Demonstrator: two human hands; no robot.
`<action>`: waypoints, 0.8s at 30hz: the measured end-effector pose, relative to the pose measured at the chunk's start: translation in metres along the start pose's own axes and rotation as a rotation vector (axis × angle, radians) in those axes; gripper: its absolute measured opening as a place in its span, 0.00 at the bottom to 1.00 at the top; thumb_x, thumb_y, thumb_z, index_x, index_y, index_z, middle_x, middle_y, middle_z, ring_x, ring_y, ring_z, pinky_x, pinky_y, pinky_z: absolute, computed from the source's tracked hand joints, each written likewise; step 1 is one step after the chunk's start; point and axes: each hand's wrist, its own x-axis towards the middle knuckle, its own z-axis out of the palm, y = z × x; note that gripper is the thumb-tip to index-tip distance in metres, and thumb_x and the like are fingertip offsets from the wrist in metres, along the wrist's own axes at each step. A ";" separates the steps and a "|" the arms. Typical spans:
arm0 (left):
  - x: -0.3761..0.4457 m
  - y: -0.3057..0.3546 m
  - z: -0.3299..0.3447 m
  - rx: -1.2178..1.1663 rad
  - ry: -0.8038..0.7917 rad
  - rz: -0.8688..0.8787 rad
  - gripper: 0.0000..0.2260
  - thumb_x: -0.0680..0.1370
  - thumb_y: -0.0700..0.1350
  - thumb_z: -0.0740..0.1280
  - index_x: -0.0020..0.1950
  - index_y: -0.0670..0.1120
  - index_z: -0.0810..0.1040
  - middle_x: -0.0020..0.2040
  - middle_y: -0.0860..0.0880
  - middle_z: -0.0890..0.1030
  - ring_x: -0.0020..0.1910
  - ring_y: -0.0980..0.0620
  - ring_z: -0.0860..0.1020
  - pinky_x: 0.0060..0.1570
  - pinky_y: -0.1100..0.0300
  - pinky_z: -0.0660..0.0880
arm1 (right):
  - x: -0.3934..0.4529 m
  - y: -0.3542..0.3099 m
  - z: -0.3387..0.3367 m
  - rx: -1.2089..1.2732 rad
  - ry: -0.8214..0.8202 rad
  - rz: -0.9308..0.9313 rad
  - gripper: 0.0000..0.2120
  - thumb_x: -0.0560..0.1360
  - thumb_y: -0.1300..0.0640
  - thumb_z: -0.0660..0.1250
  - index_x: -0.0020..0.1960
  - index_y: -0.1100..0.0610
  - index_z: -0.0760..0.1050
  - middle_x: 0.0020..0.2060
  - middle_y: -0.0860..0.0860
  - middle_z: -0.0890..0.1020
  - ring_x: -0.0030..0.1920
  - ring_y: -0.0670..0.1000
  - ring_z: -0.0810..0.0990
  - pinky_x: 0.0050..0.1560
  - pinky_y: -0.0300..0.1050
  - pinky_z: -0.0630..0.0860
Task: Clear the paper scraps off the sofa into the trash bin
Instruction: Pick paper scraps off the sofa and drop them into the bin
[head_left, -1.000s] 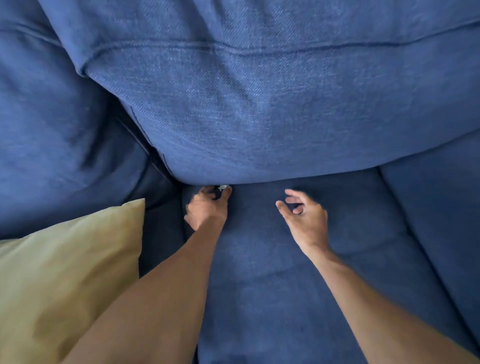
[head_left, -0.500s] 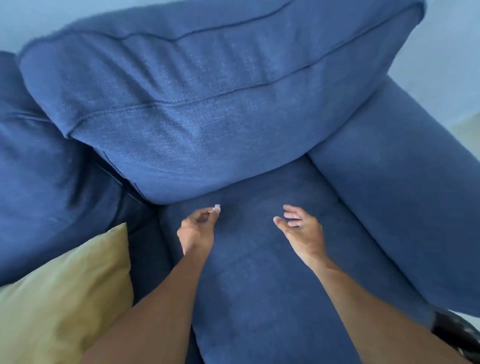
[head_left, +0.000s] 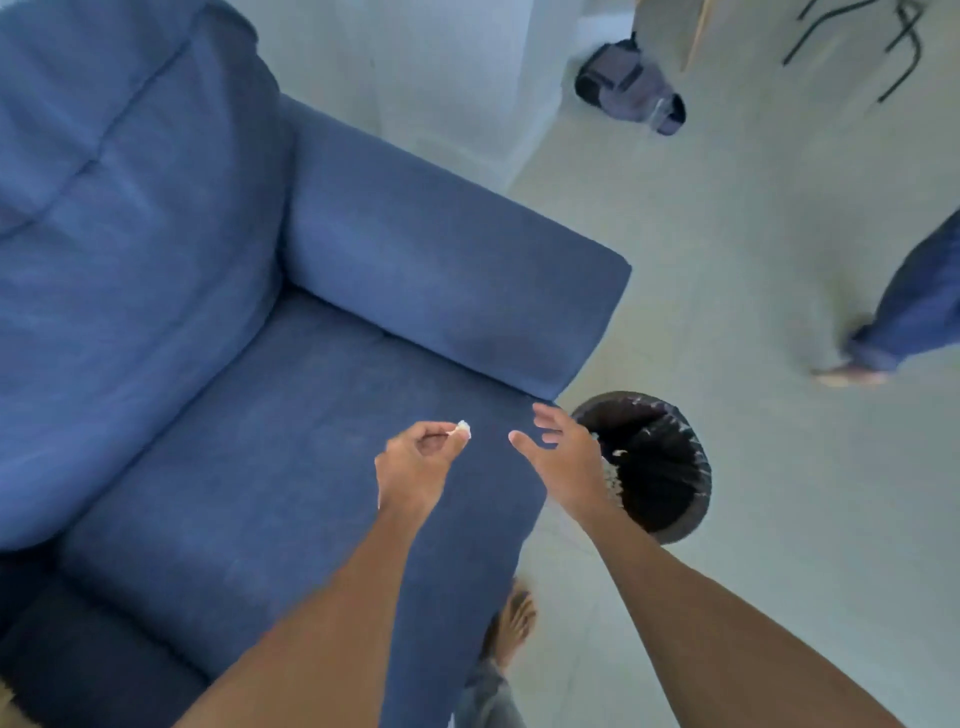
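Left hand (head_left: 415, 467): pinching 1 white paper scrap (head_left: 462, 429) over sofa (head_left: 234, 415) seat. Right hand (head_left: 563, 460): fingers spread, holding nothing, near seat edge. Trash bin (head_left: 670, 467): on floor beside sofa.

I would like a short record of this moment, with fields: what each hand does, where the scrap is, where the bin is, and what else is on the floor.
left hand: pinches a small white paper scrap between fingertips, above the sofa seat
right hand: open, empty, near the seat's front corner
trash bin: on the floor beside the sofa, dark liner, some white bits inside
floor: a bag far off, another person's leg
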 end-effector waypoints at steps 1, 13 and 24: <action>0.001 0.008 0.025 0.027 -0.045 0.014 0.13 0.73 0.63 0.75 0.49 0.55 0.87 0.44 0.60 0.88 0.47 0.69 0.82 0.43 0.72 0.72 | 0.004 0.013 -0.016 0.021 0.027 0.026 0.26 0.75 0.48 0.77 0.71 0.51 0.77 0.59 0.45 0.82 0.59 0.49 0.80 0.59 0.44 0.76; 0.028 0.024 0.273 0.246 -0.482 -0.021 0.20 0.76 0.53 0.76 0.67 0.53 0.81 0.59 0.50 0.87 0.60 0.51 0.83 0.59 0.58 0.79 | 0.065 0.159 -0.157 -0.010 0.208 0.301 0.25 0.78 0.50 0.74 0.73 0.50 0.74 0.59 0.44 0.80 0.57 0.49 0.80 0.58 0.40 0.72; 0.029 0.023 0.149 0.156 -0.218 -0.200 0.15 0.77 0.58 0.71 0.62 0.57 0.84 0.52 0.53 0.87 0.57 0.47 0.84 0.61 0.47 0.80 | 0.053 0.091 -0.095 -0.085 -0.004 0.292 0.18 0.79 0.53 0.72 0.68 0.55 0.79 0.61 0.48 0.84 0.56 0.49 0.81 0.56 0.31 0.73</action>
